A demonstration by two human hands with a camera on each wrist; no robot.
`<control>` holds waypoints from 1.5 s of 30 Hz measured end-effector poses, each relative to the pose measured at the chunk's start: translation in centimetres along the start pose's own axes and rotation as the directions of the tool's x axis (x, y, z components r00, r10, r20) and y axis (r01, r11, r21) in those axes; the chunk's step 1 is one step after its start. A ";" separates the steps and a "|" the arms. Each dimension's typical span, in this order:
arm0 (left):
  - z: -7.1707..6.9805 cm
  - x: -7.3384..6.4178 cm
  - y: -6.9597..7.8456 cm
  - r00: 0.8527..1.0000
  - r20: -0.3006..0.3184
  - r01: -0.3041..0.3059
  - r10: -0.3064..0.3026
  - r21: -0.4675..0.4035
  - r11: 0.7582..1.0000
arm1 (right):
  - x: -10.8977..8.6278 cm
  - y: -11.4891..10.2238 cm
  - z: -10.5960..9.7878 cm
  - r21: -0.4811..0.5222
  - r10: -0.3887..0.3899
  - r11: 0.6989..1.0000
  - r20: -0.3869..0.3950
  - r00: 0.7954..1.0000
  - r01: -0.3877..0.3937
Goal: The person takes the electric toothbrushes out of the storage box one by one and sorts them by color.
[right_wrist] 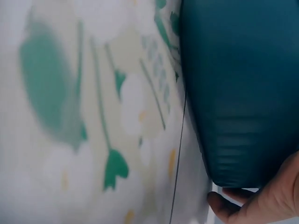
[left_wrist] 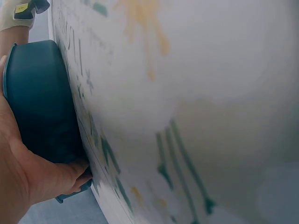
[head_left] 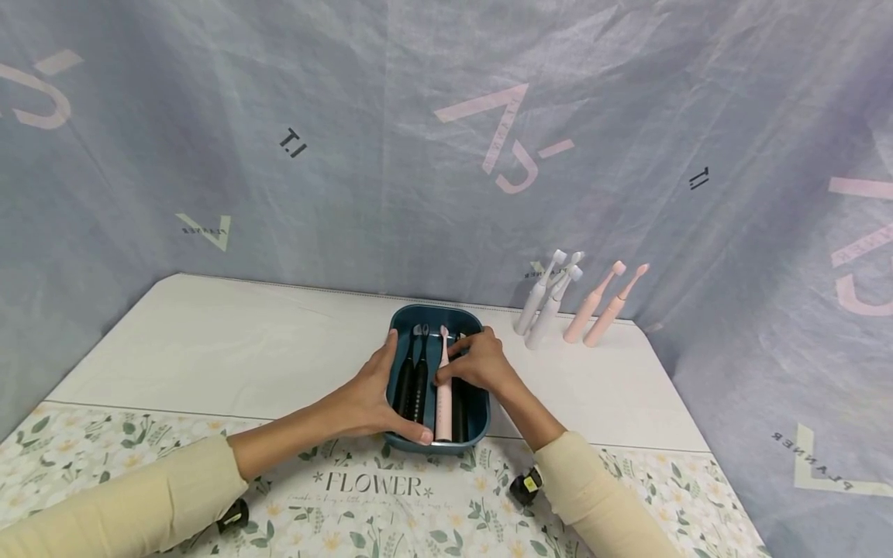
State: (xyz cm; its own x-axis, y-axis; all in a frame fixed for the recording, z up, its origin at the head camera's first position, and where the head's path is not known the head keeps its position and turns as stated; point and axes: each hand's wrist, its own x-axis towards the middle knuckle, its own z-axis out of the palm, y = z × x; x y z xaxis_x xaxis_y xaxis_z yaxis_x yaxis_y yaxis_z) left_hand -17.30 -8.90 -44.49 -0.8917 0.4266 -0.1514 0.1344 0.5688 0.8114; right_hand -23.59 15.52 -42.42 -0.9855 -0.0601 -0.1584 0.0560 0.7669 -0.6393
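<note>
A teal plastic bin (head_left: 438, 447) holds black electric toothbrushes (head_left: 421, 384) on its left and a pink electric toothbrush (head_left: 444, 411) beside them. Another dark one lies along the right wall, partly covered by my hand. My left hand (head_left: 370, 399) grips the bin's left side, thumb on the front rim and fingers along the outer wall. Reaching over the right rim, my right hand (head_left: 481, 363) pinches the pink toothbrush near its neck with thumb and forefinger. In the right wrist view, its other fingers (right_wrist: 233, 200) show outside the bin's far end.
At the back right stand several white electric toothbrushes (head_left: 547, 314) and two pink ones (head_left: 605, 314), upright on the table. A floral mat (head_left: 349, 515) covers the table's front part, with white surface (head_left: 279, 349) behind. A grey printed cloth (head_left: 391, 155) hangs behind.
</note>
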 end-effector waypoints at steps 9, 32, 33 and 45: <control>0.1 -0.1 -0.1 1.000 -0.003 0.001 -0.001 -0.020 1.000 | 0.1 0.3 0.1 0.120 -0.030 0.992 0.013 0.999 0.028; 0.1 -0.1 0.2 1.000 0.011 0.009 -0.008 -0.026 1.000 | -0.4 1.4 -1.1 0.234 -0.077 0.971 0.086 0.993 0.055; 0.1 -0.1 0.2 1.000 0.013 0.010 -0.010 -0.029 1.000 | -0.4 1.4 -1.2 0.242 -0.085 0.968 0.083 0.993 0.062; 0.1 -0.1 0.1 1.000 -0.004 0.001 -0.001 -0.047 0.999 | -0.7 2.0 -1.7 0.290 -0.188 0.941 0.018 0.982 0.174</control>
State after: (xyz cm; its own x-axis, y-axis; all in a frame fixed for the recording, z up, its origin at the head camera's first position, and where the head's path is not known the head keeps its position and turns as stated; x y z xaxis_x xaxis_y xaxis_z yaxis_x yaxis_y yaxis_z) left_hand -17.17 -8.87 -44.46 -0.8934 0.4233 -0.1504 0.1131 0.5359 0.8367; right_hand -23.03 18.21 -42.28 -0.9754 -0.2148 -0.0495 -0.0729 0.5263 -0.8471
